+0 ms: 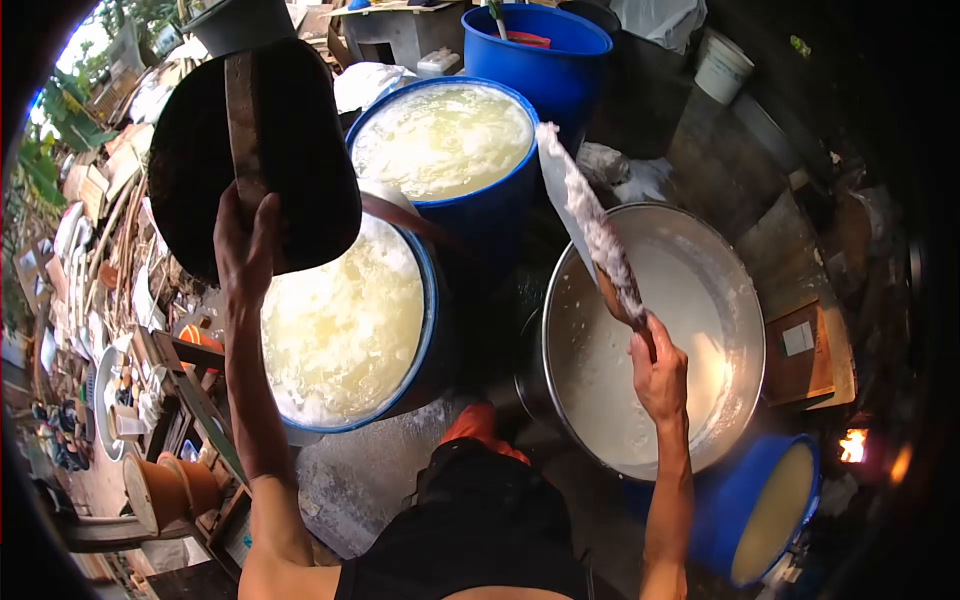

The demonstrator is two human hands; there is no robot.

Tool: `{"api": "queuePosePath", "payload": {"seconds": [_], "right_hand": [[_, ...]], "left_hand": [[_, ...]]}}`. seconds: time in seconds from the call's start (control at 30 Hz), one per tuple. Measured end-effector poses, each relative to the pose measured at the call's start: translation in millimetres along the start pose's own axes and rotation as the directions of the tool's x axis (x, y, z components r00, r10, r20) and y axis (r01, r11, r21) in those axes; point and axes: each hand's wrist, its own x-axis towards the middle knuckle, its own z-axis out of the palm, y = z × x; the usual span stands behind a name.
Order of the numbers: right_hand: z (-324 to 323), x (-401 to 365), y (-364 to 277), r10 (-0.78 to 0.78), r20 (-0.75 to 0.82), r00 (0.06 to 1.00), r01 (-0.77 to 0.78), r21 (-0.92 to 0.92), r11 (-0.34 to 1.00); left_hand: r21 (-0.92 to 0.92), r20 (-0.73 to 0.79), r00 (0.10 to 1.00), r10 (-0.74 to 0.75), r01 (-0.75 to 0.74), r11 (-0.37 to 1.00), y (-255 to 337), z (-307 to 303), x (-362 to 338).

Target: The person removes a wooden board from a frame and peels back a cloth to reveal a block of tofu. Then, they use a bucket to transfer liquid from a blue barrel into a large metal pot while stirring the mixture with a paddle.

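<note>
My left hand [246, 232] is wrapped round a wooden bar that runs across a big black lid-like piece [305, 140] with rounded corners. This piece is raised beside two blue barrels of pale, foamy liquid, the near barrel [432, 330] and the far barrel [350, 128]. My right hand [660, 368] grips the handle of a paddle [575, 190], whose long blade is coated with soft white curds. The paddle slants up and away over a wide metal pot [757, 340]. Milky white liquid [640, 400] lies in the pot, below my right hand.
A blue tub [540, 65] stands at the back, near a white bucket [723, 66]. At lower right are another blue barrel [720, 530] and a small fire [852, 446]. Terracotta pots [155, 493], wooden railings and piled scrap fill the left side. The floor [345, 480] looks wet.
</note>
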Motion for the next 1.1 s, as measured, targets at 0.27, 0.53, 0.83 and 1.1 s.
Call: {"api": "queuePosePath", "payload": {"seconds": [0.27, 0.53, 0.83, 1.1], "right_hand": [[141, 182, 6, 0.170, 0.291, 0.942, -0.278, 0.387, 0.879], [315, 349, -9, 0.014, 0.347, 0.938, 0.011, -0.070, 0.998], [367, 366, -3, -0.012, 0.511, 0.860, 0.178, -0.278, 0.944], [222, 368, -13, 0.000, 0.211, 0.977, 0.059, -0.273, 0.960]], "left_hand": [[0.147, -0.020, 0.997, 0.069, -0.065, 0.987, -8, 13, 10], [0.165, -0.089, 0.978, -0.190, 0.203, 0.965, -32, -9, 19], [0.201, -0.221, 0.952, -0.212, 0.258, 0.945, -72, -14, 40], [0.163, -0.135, 0.951, -0.278, 0.298, 0.941, -87, 31, 96]]}}
